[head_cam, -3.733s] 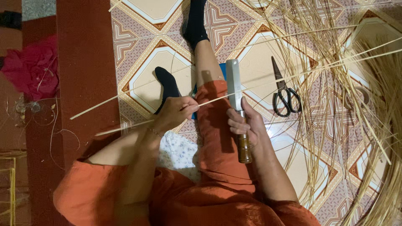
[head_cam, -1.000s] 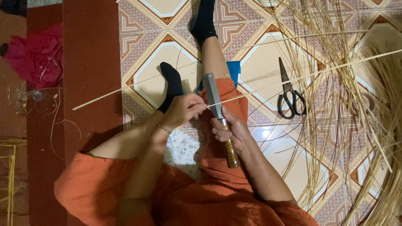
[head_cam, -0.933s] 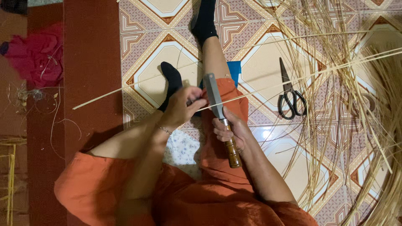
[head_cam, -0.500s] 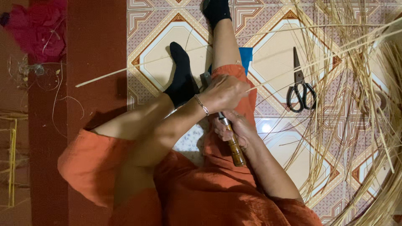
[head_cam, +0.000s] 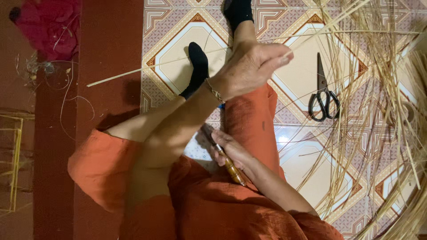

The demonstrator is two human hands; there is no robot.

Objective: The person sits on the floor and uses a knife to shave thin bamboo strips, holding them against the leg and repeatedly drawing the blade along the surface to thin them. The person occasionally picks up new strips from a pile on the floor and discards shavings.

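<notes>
While sitting on the tiled floor [head_cam: 173, 46] with legs stretched out, pinches a long thin straw strip [head_cam: 147, 69] in the left hand [head_cam: 253, 66]. Holds it tight between thumb and fingers [head_cam: 280, 52], out past the knee in orange trousers. Wears a thin bracelet [head_cam: 215, 93] on that wrist.

Grips the wooden handle of a knife [head_cam: 233, 169] in the right hand [head_cam: 229, 151], fingers clenched round it, low in the lap. Cannot see the blade, hidden under the left forearm.

Lies almost flat across the view, that strip: far end out to the left over the red floor, near end up at the left fingertips, then on towards the big straw pile [head_cam: 391, 111] on the right. Sits well above the knife hand, so nearer by far to the left hand, already touching it.

Differs from half a second ago: left hand then lay right over the knife, close to the right hand. Now reaches farther along the strip, up and to the right, well apart from the knife. Showed the blade plainly a second ago; not now.

Black scissors [head_cam: 324, 95] lying shut on the tiles, beside the straw. Red cloth [head_cam: 49, 26] in the top left corner.
</notes>
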